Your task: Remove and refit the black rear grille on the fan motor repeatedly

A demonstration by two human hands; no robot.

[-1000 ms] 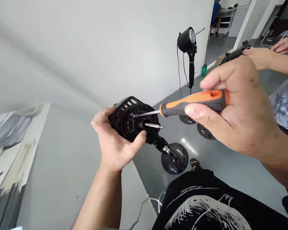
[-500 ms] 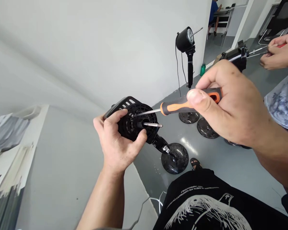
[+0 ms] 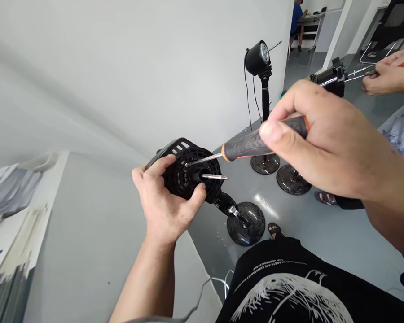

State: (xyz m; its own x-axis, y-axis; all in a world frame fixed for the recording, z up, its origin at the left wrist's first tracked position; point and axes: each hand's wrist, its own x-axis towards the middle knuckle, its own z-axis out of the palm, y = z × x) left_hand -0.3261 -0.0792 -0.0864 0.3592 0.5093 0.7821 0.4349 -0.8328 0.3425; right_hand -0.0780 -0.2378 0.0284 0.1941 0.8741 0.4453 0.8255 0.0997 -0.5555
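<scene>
My left hand [image 3: 170, 199] is wrapped round the black fan motor housing [image 3: 178, 179], thumb and fingers at the edges of its slotted front. A bare metal shaft [image 3: 215, 176] sticks out of the housing's middle. My right hand [image 3: 326, 139] grips a screwdriver [image 3: 247, 144] with a dark grey and orange handle. The screwdriver's tip meets a screw [image 3: 186, 165] in the slotted front, above and left of the shaft. Below the housing, a short black neck leads down to a round, dark marbled base [image 3: 246, 224] on the floor.
Behind stands another fan motor on a pole [image 3: 258, 58], with more round bases [image 3: 293, 179] nearby. At right, a co-worker's hands [image 3: 390, 74] hold a tool at another black motor [image 3: 330, 80]. A wall runs along the left and back; a grey-white cable [image 3: 202, 291] hangs low.
The screwdriver handle has rolled in my right hand, its orange strip turning out of sight. Its tip stays at the screw. My left hand keeps its hold.
</scene>
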